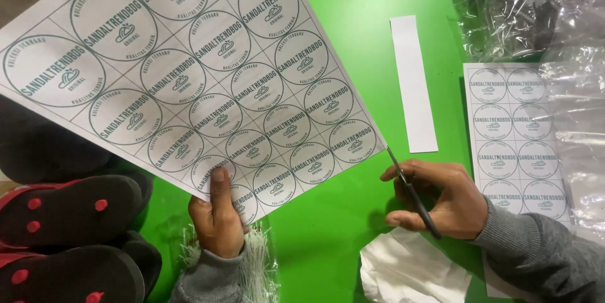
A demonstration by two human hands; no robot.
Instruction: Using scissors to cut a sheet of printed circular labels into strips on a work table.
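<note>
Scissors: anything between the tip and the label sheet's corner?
Nothing visible. The scissors in the right hand point up at the label sheet, tip right at its lower right corner. The left hand pinches the sheet's bottom edge, off to the side.

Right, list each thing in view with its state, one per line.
Label sheet: uncut, held up by left hand.
Scissors: in right hand, tip at the sheet's corner.
Paper strip: flat on green table.
Smaller label sheet: flat.
Sandals: stacked.
</note>
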